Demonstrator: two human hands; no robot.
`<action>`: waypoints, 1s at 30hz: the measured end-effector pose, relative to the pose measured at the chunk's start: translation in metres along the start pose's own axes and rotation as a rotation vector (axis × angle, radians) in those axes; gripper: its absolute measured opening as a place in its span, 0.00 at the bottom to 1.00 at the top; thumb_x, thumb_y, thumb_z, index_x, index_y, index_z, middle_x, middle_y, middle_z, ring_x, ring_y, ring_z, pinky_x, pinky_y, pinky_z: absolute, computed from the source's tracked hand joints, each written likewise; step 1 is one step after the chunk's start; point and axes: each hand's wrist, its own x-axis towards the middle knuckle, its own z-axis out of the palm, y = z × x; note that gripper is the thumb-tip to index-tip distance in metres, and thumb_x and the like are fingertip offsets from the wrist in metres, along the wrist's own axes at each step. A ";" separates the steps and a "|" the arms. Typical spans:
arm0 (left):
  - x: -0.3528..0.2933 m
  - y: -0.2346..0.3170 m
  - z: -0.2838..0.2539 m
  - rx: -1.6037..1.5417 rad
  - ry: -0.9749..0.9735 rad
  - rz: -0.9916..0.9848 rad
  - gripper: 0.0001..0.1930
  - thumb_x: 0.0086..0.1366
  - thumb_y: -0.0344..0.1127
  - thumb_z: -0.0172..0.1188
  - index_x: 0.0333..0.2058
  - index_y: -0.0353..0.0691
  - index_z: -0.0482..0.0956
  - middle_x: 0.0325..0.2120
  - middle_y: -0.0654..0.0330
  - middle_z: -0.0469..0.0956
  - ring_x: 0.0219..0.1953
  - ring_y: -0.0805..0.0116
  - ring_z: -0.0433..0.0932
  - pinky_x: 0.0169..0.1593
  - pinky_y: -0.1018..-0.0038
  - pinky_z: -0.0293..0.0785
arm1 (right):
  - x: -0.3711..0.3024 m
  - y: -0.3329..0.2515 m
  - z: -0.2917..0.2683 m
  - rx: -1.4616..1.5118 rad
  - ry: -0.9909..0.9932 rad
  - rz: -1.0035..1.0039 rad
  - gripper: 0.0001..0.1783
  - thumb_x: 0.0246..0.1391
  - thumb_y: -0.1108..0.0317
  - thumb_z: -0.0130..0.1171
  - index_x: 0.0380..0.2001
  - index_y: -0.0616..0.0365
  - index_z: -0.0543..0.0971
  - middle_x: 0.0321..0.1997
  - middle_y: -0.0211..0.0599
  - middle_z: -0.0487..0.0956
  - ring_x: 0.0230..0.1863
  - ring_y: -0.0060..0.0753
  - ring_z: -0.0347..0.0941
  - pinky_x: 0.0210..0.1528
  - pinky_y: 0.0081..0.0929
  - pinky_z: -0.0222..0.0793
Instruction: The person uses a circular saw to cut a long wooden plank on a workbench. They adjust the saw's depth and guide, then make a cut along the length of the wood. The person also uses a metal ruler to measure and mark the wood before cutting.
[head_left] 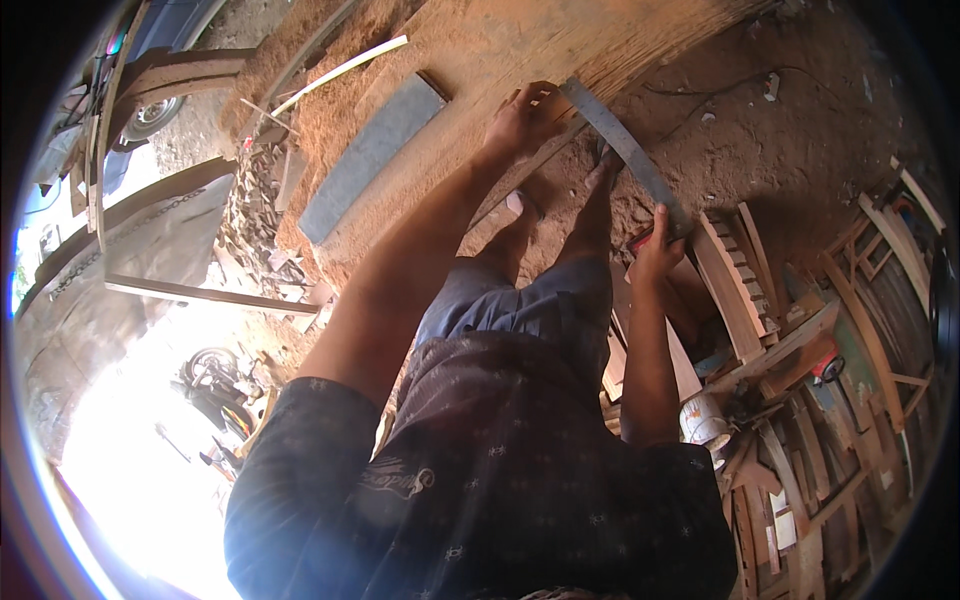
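Observation:
A long, narrow grey strip (pixel 625 145) slants between my hands; whether it is a board or a blade I cannot make out. My right hand (pixel 657 252) is closed round its near end, with the index finger stretched along it. Something red and dark shows beside that hand, partly hidden. At the strip's far end, over the bench edge, my left hand (pixel 522 122) has its fingers curled against it. To the left of my left arm, a wider grey board (pixel 370 160) lies flat on the sawdust-covered wooden bench (pixel 480 50).
A pale thin wooden strip (pixel 345 70) lies at the bench's far left. Notched wooden pieces (pixel 735 285), a white bucket (pixel 704 420) and stacked timber frames (pixel 850 450) crowd the right. A motorcycle (pixel 215 385) stands at left. A dark cable (pixel 720 92) crosses the dirt floor.

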 end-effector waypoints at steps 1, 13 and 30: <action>0.000 -0.002 0.000 0.004 0.001 0.001 0.34 0.52 0.44 0.75 0.58 0.55 0.71 0.52 0.58 0.78 0.50 0.57 0.80 0.55 0.62 0.76 | 0.000 0.001 0.000 -0.001 0.008 -0.018 0.17 0.59 0.60 0.66 0.42 0.61 0.75 0.28 0.34 0.77 0.18 0.25 0.73 0.18 0.26 0.71; 0.004 -0.007 0.000 0.137 -0.020 -0.010 0.36 0.55 0.46 0.75 0.60 0.55 0.67 0.54 0.54 0.76 0.54 0.56 0.79 0.56 0.62 0.75 | 0.008 0.012 -0.001 -0.023 0.037 -0.083 0.17 0.59 0.60 0.67 0.42 0.62 0.77 0.30 0.34 0.78 0.20 0.25 0.74 0.20 0.25 0.71; -0.023 -0.003 -0.007 0.067 0.102 0.175 0.28 0.61 0.43 0.67 0.58 0.47 0.70 0.54 0.45 0.73 0.58 0.41 0.69 0.60 0.54 0.68 | -0.011 -0.040 0.004 0.036 0.097 0.099 0.20 0.58 0.55 0.67 0.43 0.59 0.75 0.28 0.32 0.75 0.23 0.27 0.71 0.26 0.29 0.71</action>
